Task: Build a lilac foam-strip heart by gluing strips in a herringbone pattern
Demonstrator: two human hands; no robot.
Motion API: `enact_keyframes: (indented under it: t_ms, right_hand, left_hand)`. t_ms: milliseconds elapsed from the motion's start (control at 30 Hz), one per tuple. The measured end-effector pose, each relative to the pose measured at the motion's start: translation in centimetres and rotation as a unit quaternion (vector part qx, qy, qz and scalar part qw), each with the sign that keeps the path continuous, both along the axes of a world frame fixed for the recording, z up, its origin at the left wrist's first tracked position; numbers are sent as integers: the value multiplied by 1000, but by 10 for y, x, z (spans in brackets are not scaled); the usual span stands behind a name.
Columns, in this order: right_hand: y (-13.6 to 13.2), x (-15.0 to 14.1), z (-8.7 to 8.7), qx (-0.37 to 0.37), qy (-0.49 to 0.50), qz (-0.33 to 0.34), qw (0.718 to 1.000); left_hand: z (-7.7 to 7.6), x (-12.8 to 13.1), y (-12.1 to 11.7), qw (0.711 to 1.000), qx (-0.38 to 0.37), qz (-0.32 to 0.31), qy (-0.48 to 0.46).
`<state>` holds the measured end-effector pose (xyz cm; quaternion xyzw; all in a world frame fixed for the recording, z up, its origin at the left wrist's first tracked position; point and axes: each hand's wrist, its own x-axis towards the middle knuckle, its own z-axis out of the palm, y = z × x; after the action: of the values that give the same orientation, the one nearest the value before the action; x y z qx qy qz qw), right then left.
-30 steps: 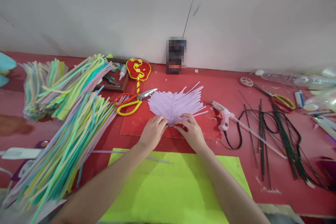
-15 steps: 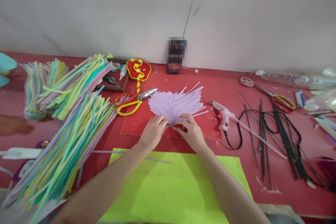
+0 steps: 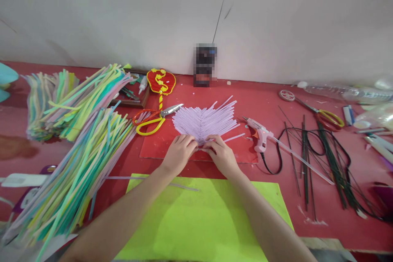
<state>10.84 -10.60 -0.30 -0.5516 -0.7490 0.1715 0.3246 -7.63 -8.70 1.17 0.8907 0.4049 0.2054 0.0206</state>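
Note:
A leaf-like piece of lilac pipe cleaners (image 3: 202, 120) lies on a red board, its slanted rows meeting along a centre line. My left hand (image 3: 181, 153) is closed at its lower tip, fingers curled and pinching. From the other side my right hand (image 3: 221, 153) pinches at the same tip, the fingertips of both almost meeting. Between them a lilac pipe cleaner is gripped; one loose end (image 3: 235, 137) sticks out to the right beyond my right fingers. The fingers partly hide the tip.
Left are bundles of coloured pipe cleaners (image 3: 82, 172) and scissors (image 3: 150, 125) with red and yellow handles. A pink glue gun (image 3: 260, 133) and green stems (image 3: 333, 163) lie right. A yellow-green sheet (image 3: 202, 217) is under my forearms. A pixelated upright object (image 3: 204, 65) stands against the wall.
My right fingers have drawn together and tilted in toward the left hand at the tip. The loose lilac end on the right sits slightly lower. The left hand stays nearly in place.

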Motion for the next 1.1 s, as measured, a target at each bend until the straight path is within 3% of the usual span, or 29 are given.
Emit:
enact_keyframes:
  t_ms: [167, 367, 700, 1100]
  right_hand:
    - [1, 3, 2, 21, 25, 41, 999]
    - [1, 5, 2, 32, 6, 41, 999]
    - [-6, -1, 4, 60, -71, -20, 995]
    - [-3, 9, 3, 60, -93, 31, 993]
  left_hand:
    - [3, -3, 4, 999, 5, -41, 2]
    - [4, -5, 4, 998, 6, -58, -13]
    - [0, 5, -4, 999, 31, 12, -21]
    - [-2, -3, 2, 998, -17, -51, -38]
